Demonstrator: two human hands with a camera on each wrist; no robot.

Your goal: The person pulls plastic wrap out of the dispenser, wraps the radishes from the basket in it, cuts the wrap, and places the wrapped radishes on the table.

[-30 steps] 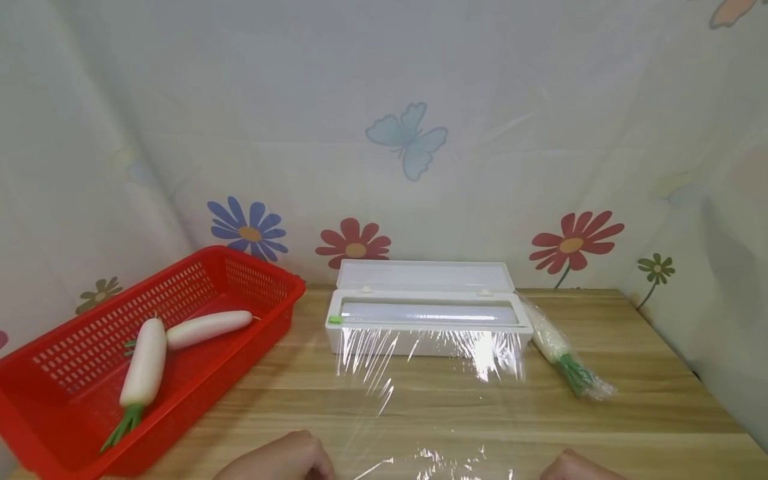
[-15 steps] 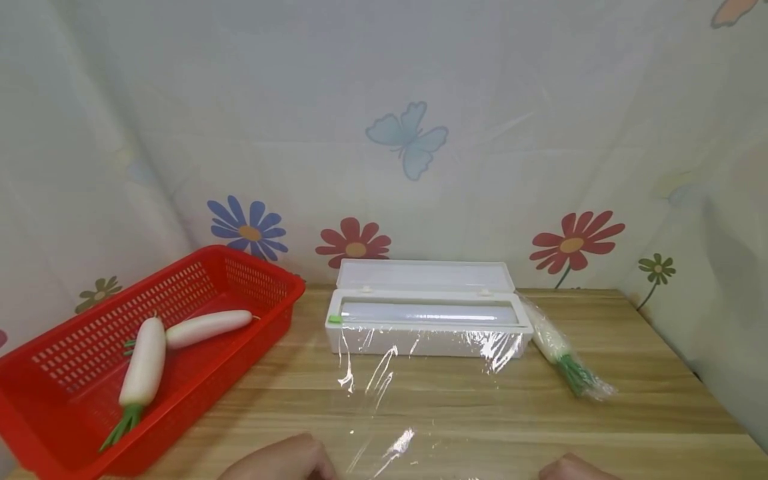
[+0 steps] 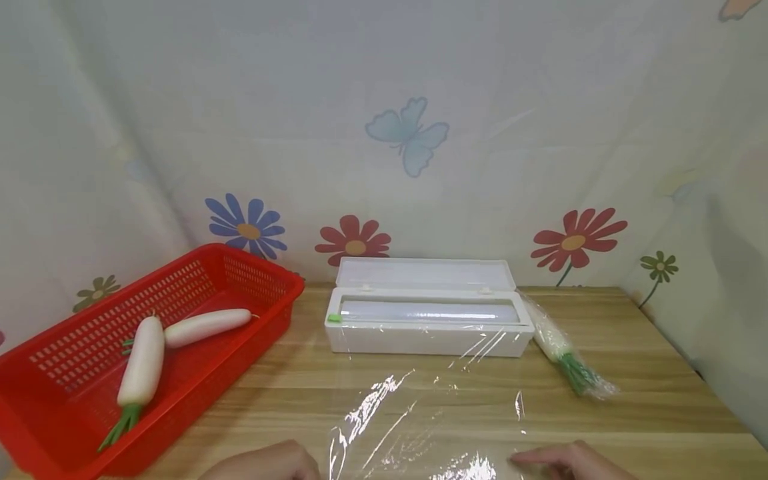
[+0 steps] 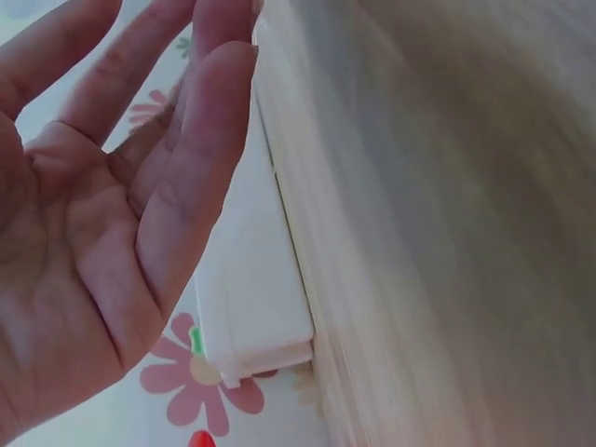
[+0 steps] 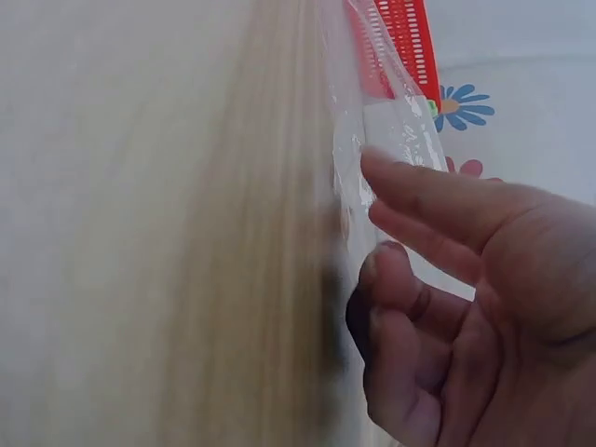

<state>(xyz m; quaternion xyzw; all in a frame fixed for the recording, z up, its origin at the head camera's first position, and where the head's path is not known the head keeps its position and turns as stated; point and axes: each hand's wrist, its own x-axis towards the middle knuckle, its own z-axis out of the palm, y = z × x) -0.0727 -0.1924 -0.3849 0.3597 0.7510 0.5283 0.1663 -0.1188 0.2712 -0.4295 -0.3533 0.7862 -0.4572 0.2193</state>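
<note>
Head view: clear film (image 3: pixel 366 407) spanning from white dispenser box (image 3: pixel 390 339) toward both hands over wood-grain worktop (image 3: pixel 666 427); left hand (image 4: pixel 121 214) pinching film edge; right hand (image 5: pixel 498 303) half-curled, grip uncertain; flower-and-butterfly backdrop (image 3: pixel 288 100) behind.

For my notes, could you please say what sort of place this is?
Probably a produce-wrapping table: it holds a cling film dispenser, a wrapped white radish and a red basket.

The person's 2 hands are bare. The left hand (image 4: pixel 116 219) has deep creases across its palm; the right hand (image 5: pixel 517 289) has rounded fingertips, though shade seems to blur their detail.
</note>
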